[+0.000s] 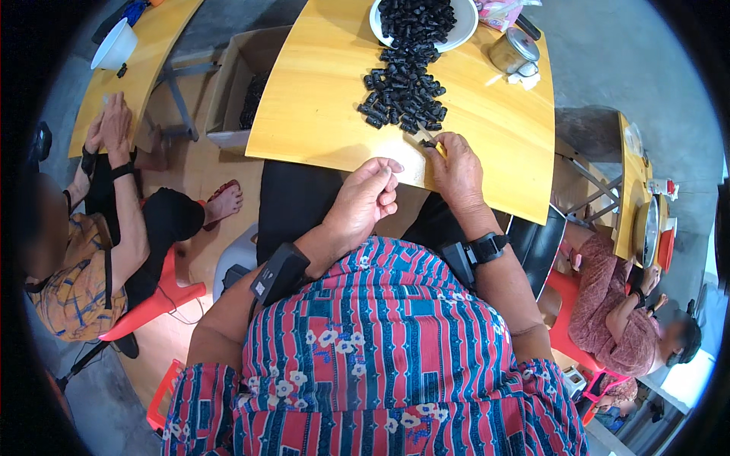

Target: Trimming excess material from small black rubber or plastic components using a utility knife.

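A lidded metal mug [511,53] stands near, apparently, a pink bag [498,11].

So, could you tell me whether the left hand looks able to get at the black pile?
Probably yes: the left hand is by the near edge of the table, with nothing evident between it and the black pile; the right hand is off to one side.
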A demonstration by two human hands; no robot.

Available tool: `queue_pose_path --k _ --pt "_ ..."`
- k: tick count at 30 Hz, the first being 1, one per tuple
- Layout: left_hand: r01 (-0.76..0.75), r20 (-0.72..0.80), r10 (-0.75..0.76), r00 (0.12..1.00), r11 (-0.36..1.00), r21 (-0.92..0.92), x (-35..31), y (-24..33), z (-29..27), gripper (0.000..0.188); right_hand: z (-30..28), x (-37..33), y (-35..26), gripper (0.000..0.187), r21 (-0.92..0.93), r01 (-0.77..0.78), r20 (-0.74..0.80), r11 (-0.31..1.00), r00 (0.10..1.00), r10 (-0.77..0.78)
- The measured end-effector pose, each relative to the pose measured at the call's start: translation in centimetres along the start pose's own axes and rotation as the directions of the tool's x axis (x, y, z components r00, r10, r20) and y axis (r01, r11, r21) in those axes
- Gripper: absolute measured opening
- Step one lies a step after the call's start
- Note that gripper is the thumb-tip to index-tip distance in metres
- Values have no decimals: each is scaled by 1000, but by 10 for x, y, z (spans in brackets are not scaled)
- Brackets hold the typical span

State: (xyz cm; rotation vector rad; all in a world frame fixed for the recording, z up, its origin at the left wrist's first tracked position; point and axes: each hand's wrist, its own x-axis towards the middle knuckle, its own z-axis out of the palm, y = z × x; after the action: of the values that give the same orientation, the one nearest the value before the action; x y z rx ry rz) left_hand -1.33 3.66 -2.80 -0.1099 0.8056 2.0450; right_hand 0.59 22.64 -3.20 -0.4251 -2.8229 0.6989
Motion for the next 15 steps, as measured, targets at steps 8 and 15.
queue_pose_path --k 8,15 --pt "-20 -105 36 994 988 152 -2 3 9 20 -12 -8 -11 23 381 -21 198 924 979 -59" --pt "-91 -134 116 984 979 180 0 4 9 22 -14 -15 -30 18 629 -265 386 731 923 3"
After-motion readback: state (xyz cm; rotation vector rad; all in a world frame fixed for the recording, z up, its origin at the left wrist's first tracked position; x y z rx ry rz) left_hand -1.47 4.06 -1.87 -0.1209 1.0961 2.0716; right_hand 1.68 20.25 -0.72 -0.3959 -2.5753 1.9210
